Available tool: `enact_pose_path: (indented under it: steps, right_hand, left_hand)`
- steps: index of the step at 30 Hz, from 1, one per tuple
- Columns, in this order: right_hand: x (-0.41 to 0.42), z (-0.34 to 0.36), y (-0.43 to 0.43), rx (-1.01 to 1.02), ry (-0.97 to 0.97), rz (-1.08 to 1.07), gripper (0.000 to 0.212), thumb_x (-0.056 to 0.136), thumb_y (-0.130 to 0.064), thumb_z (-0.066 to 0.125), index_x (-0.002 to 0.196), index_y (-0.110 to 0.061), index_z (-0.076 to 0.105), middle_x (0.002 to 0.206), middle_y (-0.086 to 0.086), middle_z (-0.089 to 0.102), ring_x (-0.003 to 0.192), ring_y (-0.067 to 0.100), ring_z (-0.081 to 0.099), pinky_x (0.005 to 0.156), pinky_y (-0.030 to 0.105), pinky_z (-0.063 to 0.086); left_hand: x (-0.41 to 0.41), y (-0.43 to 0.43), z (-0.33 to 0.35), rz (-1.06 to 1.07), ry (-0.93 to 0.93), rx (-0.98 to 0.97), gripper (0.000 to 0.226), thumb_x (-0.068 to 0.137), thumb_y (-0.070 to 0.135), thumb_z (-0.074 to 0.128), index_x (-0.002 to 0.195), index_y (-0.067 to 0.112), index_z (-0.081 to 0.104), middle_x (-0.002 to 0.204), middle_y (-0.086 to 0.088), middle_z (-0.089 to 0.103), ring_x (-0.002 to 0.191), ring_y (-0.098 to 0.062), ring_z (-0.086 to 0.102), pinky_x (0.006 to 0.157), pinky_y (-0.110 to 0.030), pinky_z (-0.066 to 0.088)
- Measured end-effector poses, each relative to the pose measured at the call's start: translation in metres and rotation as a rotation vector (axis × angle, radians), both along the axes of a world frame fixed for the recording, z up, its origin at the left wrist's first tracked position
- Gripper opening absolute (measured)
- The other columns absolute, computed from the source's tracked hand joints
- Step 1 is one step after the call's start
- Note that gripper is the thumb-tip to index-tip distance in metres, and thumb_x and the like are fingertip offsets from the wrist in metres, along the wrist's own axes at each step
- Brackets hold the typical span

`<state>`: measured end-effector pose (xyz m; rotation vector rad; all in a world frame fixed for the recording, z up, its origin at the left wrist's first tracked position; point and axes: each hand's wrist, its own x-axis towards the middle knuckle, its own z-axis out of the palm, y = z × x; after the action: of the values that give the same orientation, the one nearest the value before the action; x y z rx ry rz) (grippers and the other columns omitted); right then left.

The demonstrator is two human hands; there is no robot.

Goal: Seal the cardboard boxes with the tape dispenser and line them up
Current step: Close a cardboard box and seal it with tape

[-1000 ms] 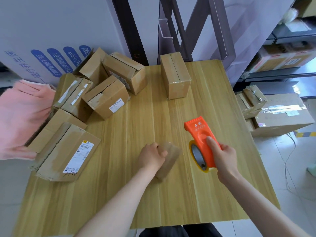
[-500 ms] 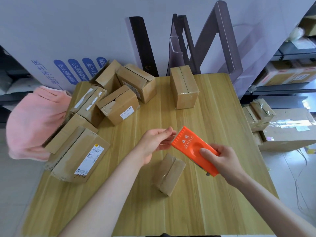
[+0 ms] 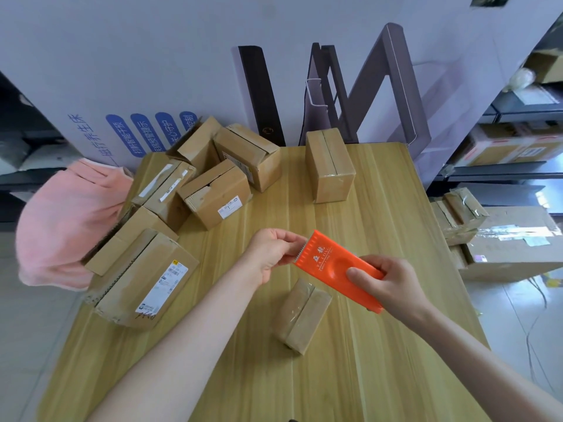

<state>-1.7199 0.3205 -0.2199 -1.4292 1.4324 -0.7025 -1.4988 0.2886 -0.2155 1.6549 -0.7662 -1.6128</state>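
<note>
While the right hand (image 3: 393, 284) grips the tape dispenser (image 3: 335, 268) at mid-frame and the left hand (image 3: 272, 254) pinches at its toothed edge (tape unseen), the teeth may nick fingers (image 3: 298, 239); the small box (image 3: 301, 315) lies just below.

Head cam, fwd-down, close over table (image 3: 380, 239)

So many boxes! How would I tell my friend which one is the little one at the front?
Find the wooden table. Toward its near edge, just below the orange tape dispenser, lies a small box. It is the smallest, shiny with tape, and lies alone, apart from the pile at the left.
</note>
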Motion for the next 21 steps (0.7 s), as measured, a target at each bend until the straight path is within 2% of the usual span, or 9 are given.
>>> enact_pose_path:
  steps: [2, 6, 8, 10, 12, 15, 18, 21]
  right_hand:
    - [0.003, 0.000, 0.001, -0.027, 0.070, 0.003, 0.042, 0.063, -0.052, 0.068, 0.075, -0.011, 0.073, 0.062, 0.015, 0.065, 0.047, 0.012, 0.054, 0.042, 0.032, 0.043]
    - [-0.001, -0.002, 0.001, -0.030, 0.148, 0.002, 0.019, 0.075, -0.037, 0.077, 0.068, -0.021, 0.071, 0.056, 0.005, 0.064, 0.042, 0.010, 0.054, 0.042, 0.035, 0.046]
    - [-0.007, -0.005, 0.003, -0.017, 0.172, 0.001, 0.019, 0.074, -0.037, 0.078, 0.068, -0.020, 0.071, 0.055, 0.005, 0.064, 0.042, 0.014, 0.055, 0.042, 0.038, 0.048]
    - [-0.014, -0.008, 0.005, -0.006, 0.204, -0.002, 0.027, 0.072, -0.041, 0.076, 0.071, -0.015, 0.072, 0.058, 0.010, 0.064, 0.046, 0.026, 0.059, 0.043, 0.043, 0.049]
    - [-0.028, -0.013, 0.008, 0.014, 0.231, -0.030, 0.021, 0.075, -0.037, 0.077, 0.071, -0.017, 0.072, 0.058, 0.009, 0.065, 0.049, 0.028, 0.062, 0.043, 0.046, 0.051]
    - [-0.054, -0.022, 0.016, 0.060, 0.288, -0.053, 0.014, 0.077, -0.031, 0.078, 0.068, -0.024, 0.070, 0.054, 0.000, 0.065, 0.042, 0.015, 0.060, 0.041, 0.042, 0.053]
    - [-0.070, -0.035, 0.023, 0.119, 0.371, -0.037, 0.011, 0.076, -0.034, 0.077, 0.070, -0.026, 0.071, 0.056, -0.006, 0.067, 0.044, 0.012, 0.062, 0.043, 0.038, 0.054]
    - [-0.076, -0.048, 0.023, 0.162, 0.492, -0.010, 0.017, 0.077, -0.041, 0.075, 0.068, -0.029, 0.069, 0.055, -0.006, 0.066, 0.050, 0.007, 0.063, 0.046, 0.029, 0.050]
  left_hand:
    - [0.000, -0.003, -0.002, 0.033, -0.065, -0.006, 0.018, 0.081, -0.002, 0.070, 0.069, 0.011, 0.066, 0.055, 0.006, 0.067, 0.055, -0.005, 0.062, 0.055, -0.017, 0.050]
    - [0.003, -0.010, -0.009, 0.011, -0.159, 0.003, 0.021, 0.078, -0.006, 0.070, 0.066, 0.011, 0.069, 0.061, 0.001, 0.070, 0.059, -0.012, 0.061, 0.059, -0.020, 0.050]
    - [-0.001, -0.011, -0.015, -0.021, -0.170, 0.016, 0.022, 0.076, -0.007, 0.072, 0.065, 0.012, 0.070, 0.064, 0.000, 0.070, 0.057, -0.012, 0.061, 0.055, -0.019, 0.049]
    - [-0.005, -0.011, -0.022, -0.040, -0.177, 0.032, 0.020, 0.075, -0.008, 0.071, 0.067, 0.011, 0.070, 0.068, -0.002, 0.071, 0.056, -0.012, 0.061, 0.052, -0.018, 0.047]
    - [0.002, -0.012, -0.029, 0.012, -0.207, 0.046, 0.023, 0.076, -0.012, 0.066, 0.070, 0.009, 0.069, 0.072, -0.004, 0.070, 0.053, -0.011, 0.059, 0.049, -0.016, 0.047]
    - [0.026, -0.013, -0.042, 0.110, -0.269, 0.071, 0.026, 0.076, -0.017, 0.060, 0.072, 0.007, 0.068, 0.074, -0.005, 0.069, 0.051, -0.010, 0.058, 0.046, -0.013, 0.047]
    - [0.030, -0.007, -0.060, 0.050, -0.307, 0.096, 0.016, 0.077, -0.009, 0.070, 0.075, 0.007, 0.070, 0.081, -0.007, 0.072, 0.058, -0.011, 0.060, 0.051, -0.015, 0.049]
    - [0.018, -0.001, -0.082, -0.021, -0.321, 0.120, 0.009, 0.077, -0.002, 0.075, 0.081, 0.005, 0.072, 0.084, -0.009, 0.073, 0.063, -0.013, 0.062, 0.060, -0.019, 0.052]
